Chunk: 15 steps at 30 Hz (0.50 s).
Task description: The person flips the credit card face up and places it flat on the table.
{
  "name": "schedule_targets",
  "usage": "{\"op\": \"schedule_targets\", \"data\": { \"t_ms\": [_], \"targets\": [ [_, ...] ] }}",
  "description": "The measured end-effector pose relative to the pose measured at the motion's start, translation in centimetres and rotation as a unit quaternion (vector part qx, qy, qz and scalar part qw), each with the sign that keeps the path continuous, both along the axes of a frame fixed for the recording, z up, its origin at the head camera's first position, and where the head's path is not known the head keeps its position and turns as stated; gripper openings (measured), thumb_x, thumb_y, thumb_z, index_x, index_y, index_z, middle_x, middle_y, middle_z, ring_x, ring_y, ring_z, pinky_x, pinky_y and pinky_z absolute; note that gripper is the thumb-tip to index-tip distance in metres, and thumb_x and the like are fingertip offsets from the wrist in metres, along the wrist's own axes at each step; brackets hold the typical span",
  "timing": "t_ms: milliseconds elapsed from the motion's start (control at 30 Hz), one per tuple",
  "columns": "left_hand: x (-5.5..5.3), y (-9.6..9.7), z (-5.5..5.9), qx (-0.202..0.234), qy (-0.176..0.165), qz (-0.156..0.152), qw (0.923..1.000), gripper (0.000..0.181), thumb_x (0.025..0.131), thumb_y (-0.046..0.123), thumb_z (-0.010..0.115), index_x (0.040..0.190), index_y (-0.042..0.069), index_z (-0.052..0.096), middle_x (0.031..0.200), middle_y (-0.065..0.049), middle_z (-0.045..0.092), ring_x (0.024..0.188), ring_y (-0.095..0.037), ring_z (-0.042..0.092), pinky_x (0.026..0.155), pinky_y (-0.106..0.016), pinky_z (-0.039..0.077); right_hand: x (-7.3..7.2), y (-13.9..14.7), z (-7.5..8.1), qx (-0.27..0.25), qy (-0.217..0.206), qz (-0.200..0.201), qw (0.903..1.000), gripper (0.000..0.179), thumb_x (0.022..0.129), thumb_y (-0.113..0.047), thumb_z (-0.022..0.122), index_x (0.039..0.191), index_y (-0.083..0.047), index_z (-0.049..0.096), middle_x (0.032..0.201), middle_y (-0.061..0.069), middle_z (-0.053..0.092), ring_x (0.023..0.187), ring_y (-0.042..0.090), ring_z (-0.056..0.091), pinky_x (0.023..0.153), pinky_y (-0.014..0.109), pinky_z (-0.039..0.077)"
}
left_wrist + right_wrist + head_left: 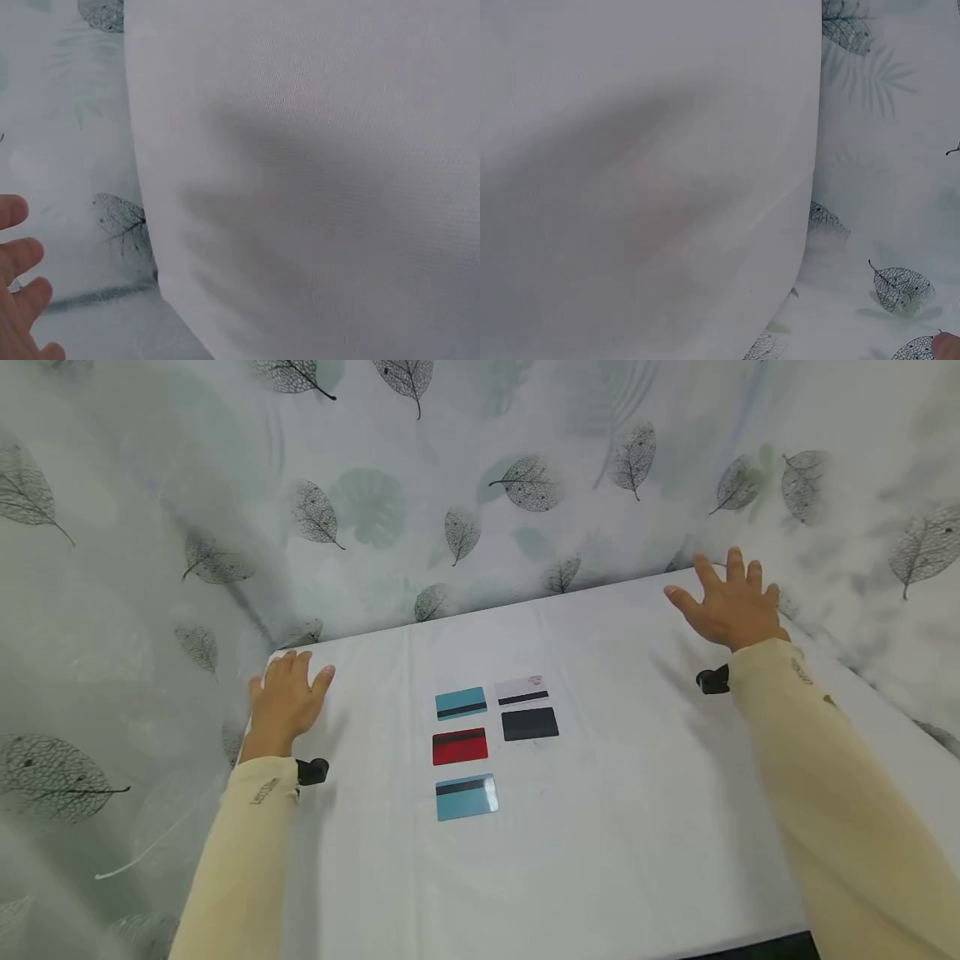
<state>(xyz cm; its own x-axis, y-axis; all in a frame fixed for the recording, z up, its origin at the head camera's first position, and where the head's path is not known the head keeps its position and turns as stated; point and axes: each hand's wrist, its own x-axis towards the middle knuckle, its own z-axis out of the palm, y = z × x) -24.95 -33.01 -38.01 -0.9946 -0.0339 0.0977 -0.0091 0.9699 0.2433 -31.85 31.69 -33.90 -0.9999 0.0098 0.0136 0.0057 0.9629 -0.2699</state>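
Observation:
My left hand (285, 702) hangs over the far left corner of the white table, fingers spread and holding nothing. At the far right corner my right hand (733, 608) is also spread with nothing in it. Between them lie several flat cards: a blue card (461, 708) with a dark stripe, a white card (517, 685) with a dark stripe, a black card (529, 727), a red card (461, 752) and a nearer blue card (467, 806). In the left wrist view, fingers (26, 259) show at the left edge; in the right wrist view only a fingertip (946, 345) shows.
A white cloth covers the table (637, 827). Leaf-patterned curtains (480, 468) hang close behind it and at both sides. A dark patch (765, 950) shows at the near right edge.

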Motion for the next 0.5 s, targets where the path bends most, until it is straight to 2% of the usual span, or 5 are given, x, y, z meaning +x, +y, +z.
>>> {"op": "schedule_targets", "data": {
  "t_ms": [200,367,500],
  "targets": [
    [-0.5,1.0,-0.3,0.002,-0.011,-0.003,0.9999,0.090,0.105,0.070,0.021,0.161,-0.001,0.026,0.167,-0.031,0.019,0.154,-0.052,0.014,0.116,-0.078,0.000,-1.0,-1.6,-0.6,0.005,-0.008,0.019,0.9998,0.101,0.095,-0.084,0.021,0.168,-0.017,-0.001,0.165,0.035,-0.020,0.147,0.066,-0.013,0.110,0.083,0.001],
    [-0.9,1.9,-0.6,0.002,-0.013,-0.010,0.9999,0.087,0.106,0.067,0.023,0.161,0.000,0.027,0.167,-0.030,0.020,0.154,-0.051,0.015,0.117,-0.076,0.001,-1.5,-4.1,-0.9,0.021,-0.014,0.053,0.9983,0.101,0.096,-0.083,0.025,0.168,-0.015,0.003,0.167,0.034,-0.016,0.149,0.064,-0.007,0.112,0.082,0.004],
    [-1.0,3.0,-0.9,0.000,-0.023,-0.023,0.9995,0.085,0.107,0.066,0.026,0.161,0.000,0.028,0.167,-0.029,0.021,0.154,-0.050,0.016,0.118,-0.075,0.001,-1.4,-6.6,-1.0,0.036,-0.034,0.089,0.9948,0.099,0.098,-0.079,0.032,0.168,-0.014,0.007,0.168,0.034,-0.008,0.151,0.062,-0.001,0.114,0.080,0.007]
  ]
}}
